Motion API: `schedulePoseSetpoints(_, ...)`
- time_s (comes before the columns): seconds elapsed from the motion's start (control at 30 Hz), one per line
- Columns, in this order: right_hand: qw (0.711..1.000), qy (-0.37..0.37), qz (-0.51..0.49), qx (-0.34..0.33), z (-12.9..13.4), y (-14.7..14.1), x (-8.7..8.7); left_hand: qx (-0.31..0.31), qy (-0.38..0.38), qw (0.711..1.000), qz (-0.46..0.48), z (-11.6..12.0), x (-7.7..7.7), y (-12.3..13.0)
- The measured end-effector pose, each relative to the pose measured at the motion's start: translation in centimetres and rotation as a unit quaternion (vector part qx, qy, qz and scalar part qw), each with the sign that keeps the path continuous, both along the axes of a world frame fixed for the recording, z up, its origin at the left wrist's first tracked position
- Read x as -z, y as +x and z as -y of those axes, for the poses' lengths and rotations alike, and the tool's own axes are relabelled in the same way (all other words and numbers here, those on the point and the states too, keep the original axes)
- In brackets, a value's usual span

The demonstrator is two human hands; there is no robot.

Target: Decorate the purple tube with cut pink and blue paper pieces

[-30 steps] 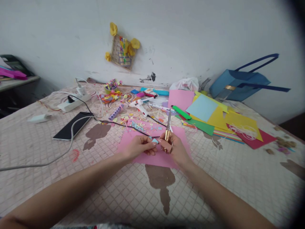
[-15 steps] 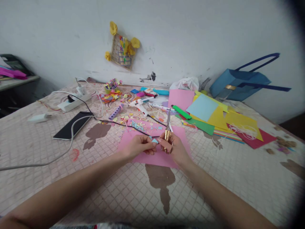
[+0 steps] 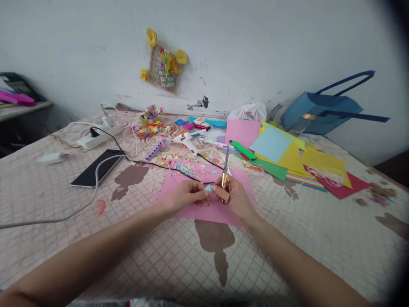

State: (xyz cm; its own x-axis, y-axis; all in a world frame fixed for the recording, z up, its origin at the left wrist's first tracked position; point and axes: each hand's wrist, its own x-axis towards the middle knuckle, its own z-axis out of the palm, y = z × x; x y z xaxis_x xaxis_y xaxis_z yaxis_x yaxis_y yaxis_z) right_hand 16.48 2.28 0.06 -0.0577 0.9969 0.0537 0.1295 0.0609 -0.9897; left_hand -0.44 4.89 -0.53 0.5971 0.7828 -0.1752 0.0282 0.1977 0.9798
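Between the fingertips of my left hand is a small light-blue piece of paper, pinched at its lower edge. My right hand is closed around the gold handles of a pair of scissors, whose blades point up and away from me. The right thumb and fingertip are at the paper's right side; I cannot tell whether they grip it too. Both hands are over a pink sheet of paper with small blue and yellow paper scraps on its far part.
A white glue gun lies beyond the sheet, its black cord crossing the pink paper. Coloured papers and a green cutter are on the right. A black tablet-like slab and a power strip sit on the left.
The blue paper has turned slightly and shows a more pointed top. My hands have barely shifted, and the scissors stay in the right hand with a slight tilt.
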Motion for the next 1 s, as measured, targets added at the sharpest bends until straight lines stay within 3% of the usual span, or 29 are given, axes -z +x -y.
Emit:
schedulePoseSetpoints(0.53,0.999,-0.015,-0.042,-0.021,0.03,0.0,0.23,-0.033,-0.026,0.999,0.011,0.31,-0.41,0.22)
schedulePoseSetpoints(0.83,1.0,-0.001,0.011,-0.015,-0.03,-0.13,0.19,-0.005,0.023,1.0,-0.007,0.31,0.01,0.34)
schedulePoseSetpoints(1.0,0.999,0.009,0.007,-0.03,0.05,-0.24,0.64,0.001,0.012,1.0,-0.001,0.47,-0.25,0.29)
